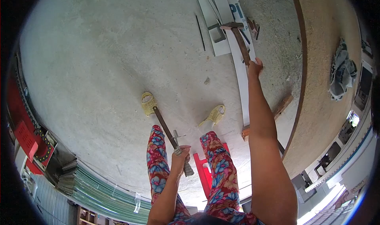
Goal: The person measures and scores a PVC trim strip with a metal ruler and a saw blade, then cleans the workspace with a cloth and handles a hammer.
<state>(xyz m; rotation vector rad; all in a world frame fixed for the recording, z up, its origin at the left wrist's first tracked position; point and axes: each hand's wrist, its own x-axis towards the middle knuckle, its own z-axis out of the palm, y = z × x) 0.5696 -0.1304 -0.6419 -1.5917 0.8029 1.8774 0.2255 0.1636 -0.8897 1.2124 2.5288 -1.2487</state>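
My right hand (255, 66), stretched out to the far right, is closed around the lower end of a hammer's wooden handle. The hammer (241, 47) has its head over long white boards (225, 11) and a small grey square frame (216, 33). Low in front of my legs, my left hand (181, 155) grips a long, flat, dark bar (165, 126). Grey cloth strips are wrapped around the bar near my fingers and at its lower end. Its upper tip overlaps my yellow slipper (149, 103) in the view.
A red plastic stool (203, 173) stands under me. Wood pieces (283, 106) lie by the white boards. At right rises a large brown board (324, 66) with a grey cloth (342, 72) on it. Green sheets (99, 185) and red equipment (25, 140) are at left.
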